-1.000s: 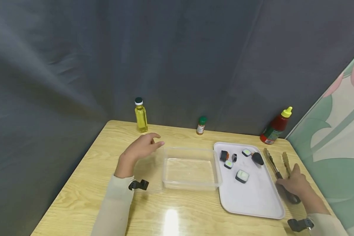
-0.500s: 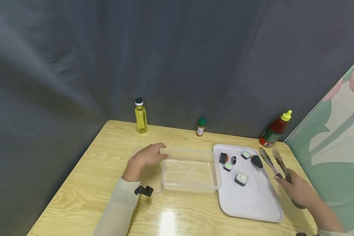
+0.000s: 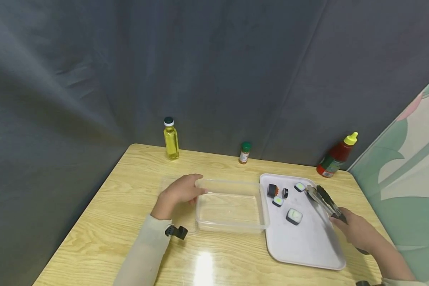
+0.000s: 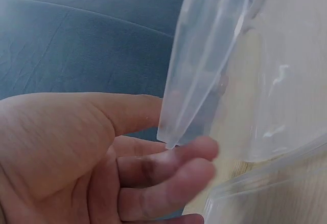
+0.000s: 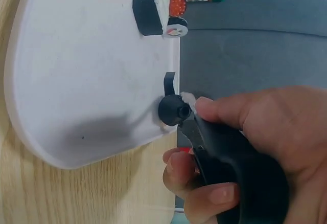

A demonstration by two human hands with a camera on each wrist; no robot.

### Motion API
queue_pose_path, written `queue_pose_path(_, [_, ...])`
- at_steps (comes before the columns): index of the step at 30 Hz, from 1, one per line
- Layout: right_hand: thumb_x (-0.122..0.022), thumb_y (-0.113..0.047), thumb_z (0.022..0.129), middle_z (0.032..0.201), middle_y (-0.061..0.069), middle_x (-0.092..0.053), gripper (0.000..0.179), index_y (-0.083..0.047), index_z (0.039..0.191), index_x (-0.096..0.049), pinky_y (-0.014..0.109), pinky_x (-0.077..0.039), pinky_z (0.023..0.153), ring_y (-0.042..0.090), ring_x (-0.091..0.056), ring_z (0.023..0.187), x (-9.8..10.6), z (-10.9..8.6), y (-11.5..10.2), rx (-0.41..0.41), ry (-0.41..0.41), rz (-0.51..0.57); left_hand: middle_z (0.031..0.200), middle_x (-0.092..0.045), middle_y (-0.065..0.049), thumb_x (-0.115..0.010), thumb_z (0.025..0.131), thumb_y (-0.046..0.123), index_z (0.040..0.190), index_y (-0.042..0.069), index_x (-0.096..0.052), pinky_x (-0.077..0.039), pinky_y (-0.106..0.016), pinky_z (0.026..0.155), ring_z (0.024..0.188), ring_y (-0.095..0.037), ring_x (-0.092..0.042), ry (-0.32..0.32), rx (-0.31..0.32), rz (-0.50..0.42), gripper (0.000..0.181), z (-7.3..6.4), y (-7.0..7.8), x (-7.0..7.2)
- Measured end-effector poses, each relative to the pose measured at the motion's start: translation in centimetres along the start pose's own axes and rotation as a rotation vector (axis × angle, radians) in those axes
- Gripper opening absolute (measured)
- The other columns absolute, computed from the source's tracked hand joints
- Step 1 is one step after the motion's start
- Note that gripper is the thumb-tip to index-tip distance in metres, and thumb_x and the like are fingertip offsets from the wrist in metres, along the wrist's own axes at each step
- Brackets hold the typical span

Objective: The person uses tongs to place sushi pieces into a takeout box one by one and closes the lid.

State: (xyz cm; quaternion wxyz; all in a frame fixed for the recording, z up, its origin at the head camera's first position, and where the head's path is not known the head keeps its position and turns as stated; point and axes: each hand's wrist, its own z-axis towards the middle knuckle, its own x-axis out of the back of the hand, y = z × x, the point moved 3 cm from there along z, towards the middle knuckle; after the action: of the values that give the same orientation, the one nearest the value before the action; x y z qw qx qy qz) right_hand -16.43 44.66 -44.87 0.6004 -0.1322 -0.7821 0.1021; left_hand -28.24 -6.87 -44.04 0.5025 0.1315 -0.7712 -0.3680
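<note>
My left hand (image 3: 182, 191) holds the left wall of a clear plastic container (image 3: 232, 228). In the left wrist view its thumb lies behind the translucent wall (image 4: 204, 45), with the fingers on the near side. Black-handled metal tongs (image 3: 327, 204) are gripped in my right hand (image 3: 357, 230), their tips over the far right of a white tray (image 3: 300, 250). In the right wrist view a dark cone-shaped sushi roll (image 5: 171, 110) lies just past the tongs; whether they touch it is hidden. Several other sushi pieces, among them a larger white-topped one (image 3: 294, 216), sit on the tray.
A bottle of yellow oil (image 3: 171, 143), a green-capped spice jar (image 3: 244, 154) and a red sauce bottle with yellow cap (image 3: 336, 157) stand along the table's back edge. What looks like a clear lid (image 3: 168, 182) lies left of the container.
The right hand has picked up the tongs from the table and moved their tips left over the tray. My left hand has come right, onto the container's wall.
</note>
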Motion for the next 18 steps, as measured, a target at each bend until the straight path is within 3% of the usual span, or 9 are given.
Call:
queue_pose_path(3, [-0.042, -0.039, 0.115, 0.085, 0.012, -0.068, 0.073, 0.024, 0.149, -0.027, 0.041, -0.051, 0.065, 0.021, -0.066, 0.067, 0.03, 0.07, -0.07, -0.044, -0.053, 0.016, 0.065, -0.07, -0.006, -0.061, 0.109, 0.032, 0.16, 0.005, -0.045, -0.047, -0.027, 0.06, 0.063, -0.035, -0.072, 0.01, -0.017, -0.008, 0.06, 0.08, -0.11, 0.22])
queue_pose_path(8, [-0.045, -0.036, 0.114, 0.091, 0.021, -0.072, 0.071, 0.027, 0.145, -0.033, 0.052, -0.056, 0.074, 0.029, -0.071, 0.078, 0.47, 0.33, -0.18, -0.01, -0.005, -0.061, 0.073, -0.072, -0.007, -0.057, 0.111, 0.028, 0.153, 0.006, -0.055, -0.052, -0.033, 0.063, 0.062, -0.034, -0.071, 0.03, -0.012, -0.064, 0.048, 0.11, -0.49, 0.69])
queue_pose_path(10, [-0.044, -0.036, 0.114, 0.092, 0.022, -0.072, 0.07, 0.026, 0.144, -0.034, 0.052, -0.057, 0.073, 0.029, -0.071, 0.08, 0.48, 0.41, -0.06, -0.007, 0.006, -0.05, 0.075, -0.073, -0.008, -0.058, 0.11, 0.026, 0.152, 0.006, -0.057, -0.056, -0.038, 0.068, 0.062, -0.034, -0.07, 0.031, -0.014, -0.093, 0.046, 0.14, -0.62, 0.76])
queue_pose_path(14, [-0.038, -0.04, 0.116, 0.082, 0.011, -0.068, 0.072, 0.023, 0.149, -0.029, 0.039, -0.051, 0.063, 0.02, -0.065, 0.069, 0.12, 0.26, 0.19, -0.041, -0.006, 0.056, 0.076, -0.072, -0.007, -0.059, 0.11, 0.024, 0.151, 0.005, -0.058, -0.061, -0.048, 0.078, 0.064, -0.035, -0.07, 0.026, -0.031, -0.124, 0.045, 0.23, -0.71, 0.74])
queue_pose_path(18, [-0.037, -0.041, 0.116, 0.071, 0.005, -0.058, 0.067, 0.018, 0.149, -0.033, 0.032, -0.044, 0.057, 0.015, -0.054, 0.057, -0.1, -0.21, -0.32, -0.029, 0.026, 0.173, 0.075, -0.072, -0.007, -0.059, 0.11, 0.022, 0.149, 0.004, -0.06, -0.061, -0.048, 0.078, 0.066, -0.036, -0.071, 0.029, -0.03, -0.132, 0.043, 0.26, -0.89, 0.75])
